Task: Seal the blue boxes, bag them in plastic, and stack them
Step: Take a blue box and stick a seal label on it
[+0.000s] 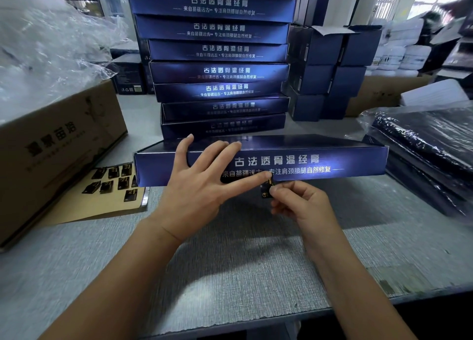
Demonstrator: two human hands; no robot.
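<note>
A flat blue box (320,160) with white lettering lies on the grey table in front of a tall stack of the same blue boxes (220,71). My left hand (202,183) rests spread on the box's top and front side, its thumb reaching to the lower front edge. My right hand (299,199) pinches a small dark sticker (266,190) held against that lower front edge, next to the left thumb. A brown backing sheet with several dark stickers (112,181) lies to the left of the box.
A brown carton (51,145) with loose clear plastic (46,45) on it stands at the left. Bagged dark boxes in plastic (430,145) are piled at the right. Smaller dark blue boxes (330,76) are stacked behind, right of the tall stack. The table's front edge (256,316) is near.
</note>
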